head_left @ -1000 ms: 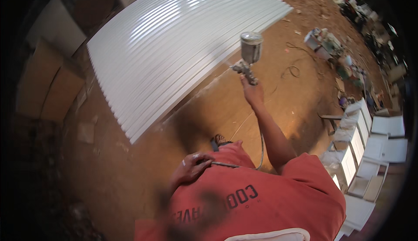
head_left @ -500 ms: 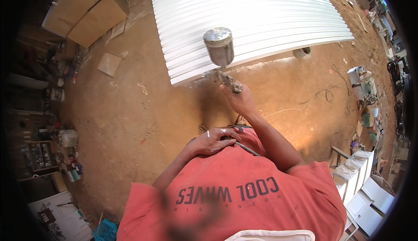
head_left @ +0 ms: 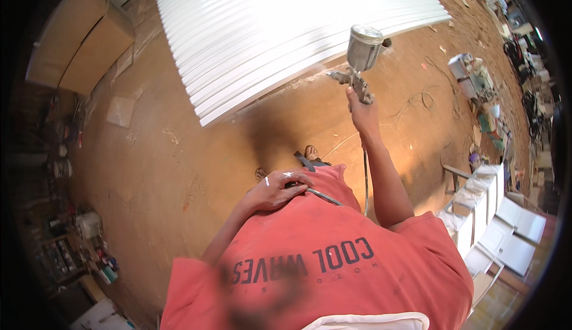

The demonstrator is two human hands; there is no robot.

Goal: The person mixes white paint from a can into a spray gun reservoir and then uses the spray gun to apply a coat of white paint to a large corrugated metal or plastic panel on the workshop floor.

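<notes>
My right hand [head_left: 363, 112] grips a metal spray gun [head_left: 354, 82] with a silver cup [head_left: 363, 50] upright on top. The gun points left, beside the long edge of a white corrugated sheet [head_left: 280, 38], with faint mist at the nozzle. A dark air hose [head_left: 366, 187] runs down from below my right hand. My left hand [head_left: 280, 190], spotted with white paint, is curled around the hose against the front of my red T-shirt [head_left: 339, 222]. My two sandalled feet [head_left: 311, 151] stand on the brown dirt floor [head_left: 161, 193].
Cardboard boxes [head_left: 98, 56] lie at the upper left. Buckets and containers [head_left: 471, 76] stand at the right near a loose coil of hose [head_left: 420, 100]. White cabinet panels [head_left: 515, 228] are at the lower right. Cluttered shelving [head_left: 56, 252] lines the dim left side.
The view swung rightward across the floor, then partly back. The spray gun moved left half a second ago and is now back toward the right. My left hand stays on the hose.
</notes>
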